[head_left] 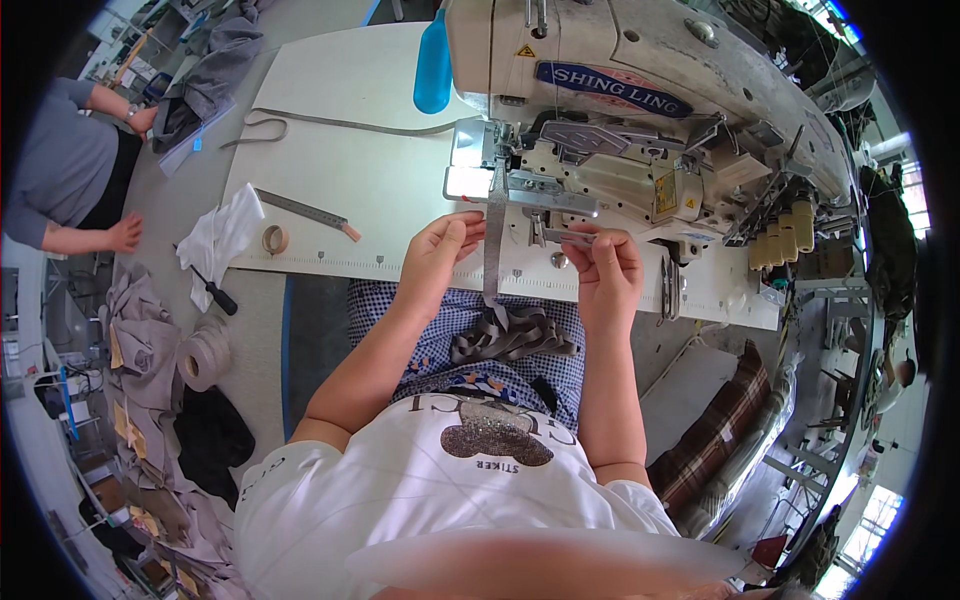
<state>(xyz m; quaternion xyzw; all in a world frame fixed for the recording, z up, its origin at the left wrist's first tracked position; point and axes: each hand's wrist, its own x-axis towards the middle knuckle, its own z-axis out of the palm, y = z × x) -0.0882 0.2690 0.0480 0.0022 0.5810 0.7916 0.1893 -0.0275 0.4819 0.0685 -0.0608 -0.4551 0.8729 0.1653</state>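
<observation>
A narrow grey fabric strip (pixel 492 240) runs from under the needle area of the industrial sewing machine (pixel 640 110) down over the table's front edge into a folded pile on my lap (pixel 512 335). My left hand (pixel 437 258) lies on the white table just left of the strip, fingers touching its edge. My right hand (pixel 603 268) pinches a short grey piece of strip right of the needle, close under the machine head.
On the white table (pixel 330 180) lie a metal ruler (pixel 300 210), a tape roll (pixel 275 239), a white cloth (pixel 222 235), a screwdriver (pixel 213 290) and a blue bottle (pixel 434 65). Another person (pixel 70 170) sits at far left. Grey garments pile on the left floor.
</observation>
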